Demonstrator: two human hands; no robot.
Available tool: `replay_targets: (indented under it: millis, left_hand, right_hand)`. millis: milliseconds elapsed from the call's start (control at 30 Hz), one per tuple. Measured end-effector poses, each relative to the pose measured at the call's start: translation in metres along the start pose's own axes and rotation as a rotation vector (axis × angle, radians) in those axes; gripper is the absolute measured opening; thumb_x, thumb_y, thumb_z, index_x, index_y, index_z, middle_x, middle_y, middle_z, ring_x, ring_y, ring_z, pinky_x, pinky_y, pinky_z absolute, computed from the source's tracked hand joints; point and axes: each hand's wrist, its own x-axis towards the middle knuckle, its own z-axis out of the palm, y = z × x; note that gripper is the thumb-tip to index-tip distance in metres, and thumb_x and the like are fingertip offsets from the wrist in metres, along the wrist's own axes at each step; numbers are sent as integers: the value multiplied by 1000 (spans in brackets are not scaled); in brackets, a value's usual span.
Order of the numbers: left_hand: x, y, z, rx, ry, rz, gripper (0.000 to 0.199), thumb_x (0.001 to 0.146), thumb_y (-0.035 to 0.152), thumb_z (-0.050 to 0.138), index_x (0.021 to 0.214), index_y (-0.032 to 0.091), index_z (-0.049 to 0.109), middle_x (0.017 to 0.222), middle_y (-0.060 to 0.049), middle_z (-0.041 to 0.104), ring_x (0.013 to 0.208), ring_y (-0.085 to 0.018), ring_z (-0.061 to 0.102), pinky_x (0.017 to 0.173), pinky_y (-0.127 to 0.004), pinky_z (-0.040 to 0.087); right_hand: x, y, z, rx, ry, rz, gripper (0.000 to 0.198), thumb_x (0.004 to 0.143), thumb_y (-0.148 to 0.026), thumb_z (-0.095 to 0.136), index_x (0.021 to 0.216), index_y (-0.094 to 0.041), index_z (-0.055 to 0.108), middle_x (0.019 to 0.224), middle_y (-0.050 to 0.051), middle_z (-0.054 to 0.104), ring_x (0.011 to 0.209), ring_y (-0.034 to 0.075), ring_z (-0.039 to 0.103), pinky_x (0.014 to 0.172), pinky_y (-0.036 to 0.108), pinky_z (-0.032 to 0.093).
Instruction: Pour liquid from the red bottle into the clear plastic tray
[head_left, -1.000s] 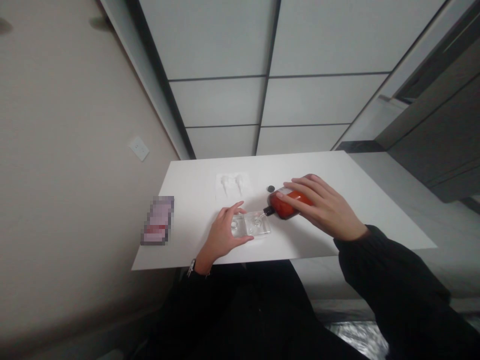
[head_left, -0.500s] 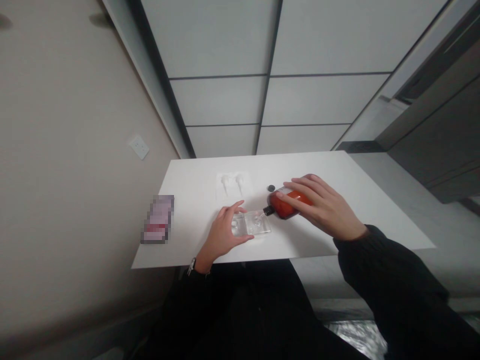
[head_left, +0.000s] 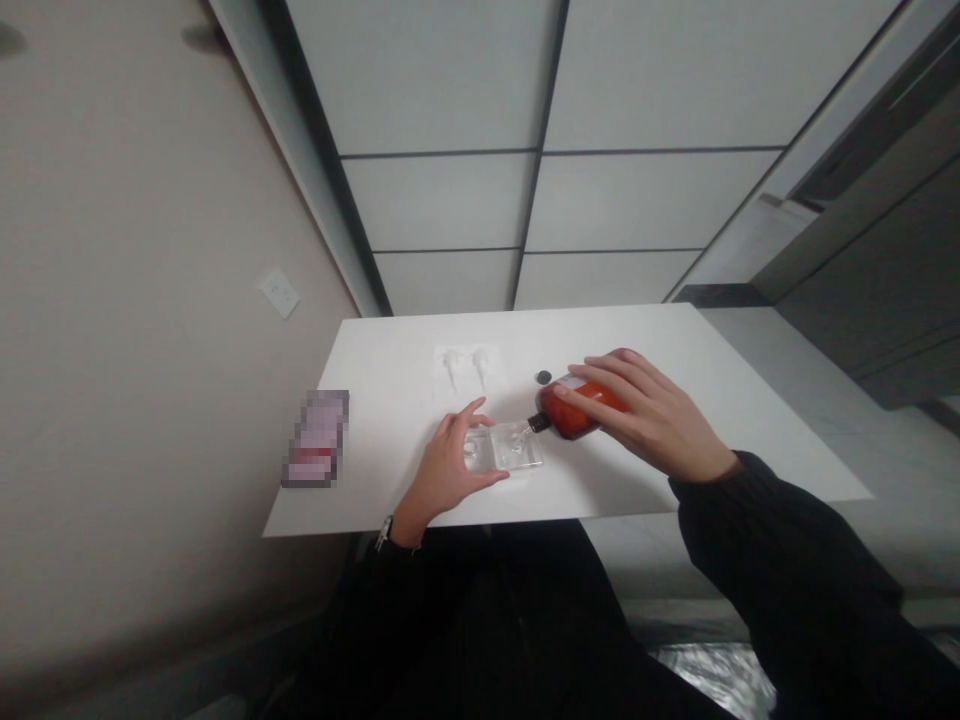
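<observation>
My right hand [head_left: 652,415] is wrapped round an amber-red bottle [head_left: 581,410] with a black neck. The bottle is tipped, its mouth low over the right part of a clear plastic case [head_left: 517,447]. What look like clear drops or liquid show near the mouth, too small to be sure. My left hand [head_left: 448,465] grips the case between thumb and fingers at its left part, holding it on the table. A small black cap [head_left: 544,377] lies behind the bottle. Two white earbuds [head_left: 480,365] rest on a thin white sheet beyond my left hand.
The white table [head_left: 382,400] has its left side near a wall. A blurred-out pinkish rectangular object [head_left: 318,438] lies at the left edge. Behind the table stand pale cabinet panels [head_left: 450,200], and a wall socket [head_left: 280,293] is on the left.
Almost nothing differs. The view has shifted very slightly; both hands keep their hold and the bottle stays tipped over the case.
</observation>
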Motion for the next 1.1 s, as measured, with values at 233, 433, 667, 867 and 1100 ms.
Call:
replay_targets:
  millis: [233, 433, 667, 867, 1100]
  left_hand:
    - [0, 0, 0, 0, 6, 8, 108, 71, 24, 97, 158, 32, 34, 133, -6, 69, 123, -32, 59, 113, -54, 45]
    - [0, 0, 0, 6, 8, 16, 108, 72, 24, 96, 159, 32, 33, 133, -6, 69, 123, -32, 59, 112, -52, 46]
    - [0, 0, 0, 5, 5, 11, 108, 71, 24, 97, 159, 31, 35, 133, -6, 69, 123, -31, 59, 112, -51, 46]
    - [0, -1, 0, 1, -2, 3, 108, 72, 23, 96, 160, 32, 34, 133, -6, 69, 124, -32, 59, 113, -52, 46]
    - [0, -2, 0, 9, 4, 21, 108, 72, 23, 97, 159, 32, 33, 133, -6, 69, 123, -32, 58, 113, -53, 45]
  right_hand:
    - [2, 0, -3, -20, 12, -35, 63, 96, 0, 63, 153, -24, 51, 144, 16, 65, 134, 33, 61, 112, 58, 52]
    - [3, 1, -4, -30, -4, -27, 67, 97, 0, 62, 157, -26, 47, 145, 15, 65, 135, 34, 61, 112, 59, 53]
    - [3, 2, -6, -41, -16, -48, 65, 96, 0, 63, 155, -24, 48, 145, 17, 64, 135, 35, 60, 112, 59, 52]
    - [6, 2, -8, -59, -7, -65, 62, 96, 0, 63, 153, -22, 49, 144, 17, 65, 134, 34, 60, 112, 58, 53]
    - [6, 3, -9, -61, -9, -71, 63, 96, 1, 63, 153, -23, 50, 144, 17, 65, 134, 34, 60, 112, 58, 52]
